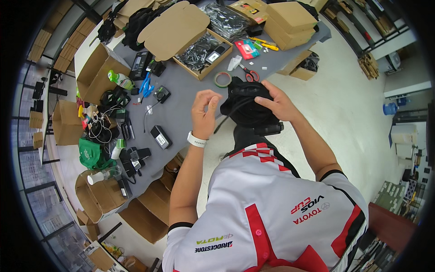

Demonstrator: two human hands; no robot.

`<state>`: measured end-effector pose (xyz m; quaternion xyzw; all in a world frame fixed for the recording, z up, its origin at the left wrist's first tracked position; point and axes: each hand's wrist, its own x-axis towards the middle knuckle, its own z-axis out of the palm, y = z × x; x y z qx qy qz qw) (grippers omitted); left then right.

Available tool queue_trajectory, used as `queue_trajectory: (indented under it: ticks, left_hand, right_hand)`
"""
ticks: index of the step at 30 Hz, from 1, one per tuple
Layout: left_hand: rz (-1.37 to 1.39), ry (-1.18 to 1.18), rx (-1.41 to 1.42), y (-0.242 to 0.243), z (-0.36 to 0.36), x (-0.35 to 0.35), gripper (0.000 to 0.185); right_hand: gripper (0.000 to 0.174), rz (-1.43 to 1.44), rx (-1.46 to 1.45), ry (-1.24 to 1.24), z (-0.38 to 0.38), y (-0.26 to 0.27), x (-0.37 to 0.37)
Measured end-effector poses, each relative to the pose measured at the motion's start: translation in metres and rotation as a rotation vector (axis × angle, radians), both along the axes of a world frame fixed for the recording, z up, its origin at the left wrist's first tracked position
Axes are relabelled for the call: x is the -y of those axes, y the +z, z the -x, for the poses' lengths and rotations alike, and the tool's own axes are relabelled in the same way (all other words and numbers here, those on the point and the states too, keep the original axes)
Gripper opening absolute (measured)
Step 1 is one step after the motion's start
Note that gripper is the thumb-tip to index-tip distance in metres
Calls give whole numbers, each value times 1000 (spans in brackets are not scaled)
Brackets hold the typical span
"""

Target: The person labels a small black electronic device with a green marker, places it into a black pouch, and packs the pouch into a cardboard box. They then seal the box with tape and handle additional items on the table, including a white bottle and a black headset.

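My right hand (280,103) grips a bundle of black fabric and straps (246,98) by its right side, thumb on top. A flat black part (268,129) hangs at the bundle's lower edge, and a dark strap or cable end sticks out to the lower left. My left hand (205,110), with a white watch on the wrist, is raised just left of the bundle, fingers curled and thumb near the fingertips; whether something thin lies between them cannot be told. Red-handled scissors (250,73) and a roll of green tape (223,79) lie on the table just beyond.
On the grey table (183,102) stand an open cardboard box (204,54) with a black device, a black box with a white label (161,137), a small camera-like device (161,94), blue pliers or cutters (146,85) and a spray bottle (120,80). Closed cartons (290,23) are stacked beyond.
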<state>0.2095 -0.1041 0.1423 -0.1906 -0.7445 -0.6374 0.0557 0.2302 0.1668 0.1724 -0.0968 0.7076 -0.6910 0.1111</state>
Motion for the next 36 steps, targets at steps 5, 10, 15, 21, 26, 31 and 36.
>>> queue_trajectory:
  ticks: [5, 10, 15, 21, 26, 31, 36]
  left_hand:
    - [184, -41, 14, 4, 55, -15, 58]
    - [326, 0, 120, -7, 132, -33, 50]
    - [-85, -17, 532, -19, 186, -34, 29]
    - [-175, 96, 526, -29, 221, -52, 15]
    - [-177, 352, 391, -18, 218, -117, 35]
    - [302, 285, 370, -2, 237, -112, 27]
    - [585, 292, -156, 14, 253, -70, 31]
  right_hand:
    - [46, 93, 34, 132, 66, -7, -12]
    - [38, -40, 49, 198, 148, -12, -40]
    - [33, -237, -113, 196, 227, -23, -77]
    - [43, -372, -280, 234, 287, -40, -91]
    - [62, -651, -425, -122, 326, -63, -73]
    - [57, -476, -540, -278, 320, -68, -45]
    - [58, -245, -419, -135, 301, -68, -39]
